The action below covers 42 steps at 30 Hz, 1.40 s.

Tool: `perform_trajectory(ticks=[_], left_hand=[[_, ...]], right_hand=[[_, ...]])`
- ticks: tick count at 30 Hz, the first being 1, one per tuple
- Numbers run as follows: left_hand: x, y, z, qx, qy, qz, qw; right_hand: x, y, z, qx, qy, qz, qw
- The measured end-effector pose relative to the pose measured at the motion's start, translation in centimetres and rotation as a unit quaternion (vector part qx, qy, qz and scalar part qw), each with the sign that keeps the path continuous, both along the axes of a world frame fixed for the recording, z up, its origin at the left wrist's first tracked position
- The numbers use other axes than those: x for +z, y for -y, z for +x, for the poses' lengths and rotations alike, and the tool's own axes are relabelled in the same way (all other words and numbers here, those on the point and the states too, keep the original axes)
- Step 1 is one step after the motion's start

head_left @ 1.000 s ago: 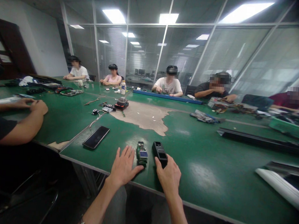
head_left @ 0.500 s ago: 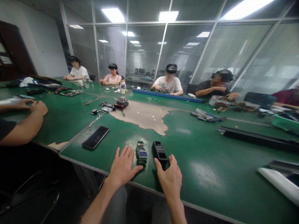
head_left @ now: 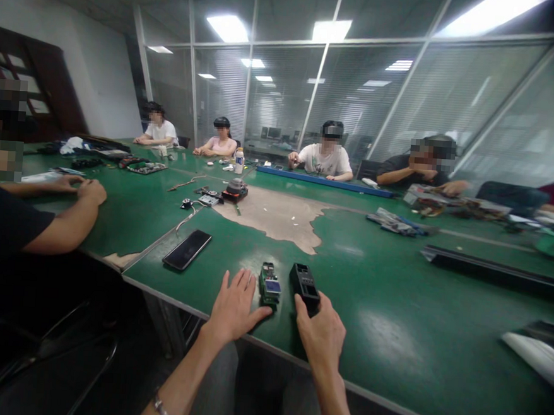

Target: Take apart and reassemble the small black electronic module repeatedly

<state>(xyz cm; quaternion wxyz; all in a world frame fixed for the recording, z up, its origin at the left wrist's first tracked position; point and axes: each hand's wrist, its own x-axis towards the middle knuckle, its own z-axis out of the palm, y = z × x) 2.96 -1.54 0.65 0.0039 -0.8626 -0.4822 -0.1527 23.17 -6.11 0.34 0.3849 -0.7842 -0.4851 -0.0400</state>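
My left hand lies flat on the green table with its fingers spread, holding nothing. Just right of it rests a narrow green circuit board with a small bluish screen; the thumb tip is close to its near end. A long black plastic housing with rectangular openings on top lies beside the board. My right hand has thumb and fingers around the housing's near end, the thumb on its left side. The far end of the housing shows, while the hand covers part of the near end.
A black phone lies to the left. Farther off are a black-and-orange device, a bare tan patch, a bottle, gloves and a long dark bar. Several people sit around the table; one arm rests at left.
My right hand has closed in around the near end of the black housing. My left hand stays flat by the board. The whole view has shifted, so things appear farther right.
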Motion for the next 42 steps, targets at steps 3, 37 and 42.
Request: perform_trajectory(ticks=[3, 37, 42], left_hand=[[0.0, -0.1, 0.0, 0.000, 0.001, -0.002, 1.000], [0.1, -0.1, -0.5, -0.005, -0.004, -0.001, 1.000], [0.2, -0.1, -0.4, -0.004, -0.015, -0.005, 1.000]], right_hand=[[1.3, -0.2, -1.2, 0.023, -0.075, 0.042, 0.996], [-0.5, -0.5, -7.0, 0.069, 0.037, -0.005, 0.997], [-1.2, -0.5, -6.8, 0.076, 0.035, 0.010, 0.996]])
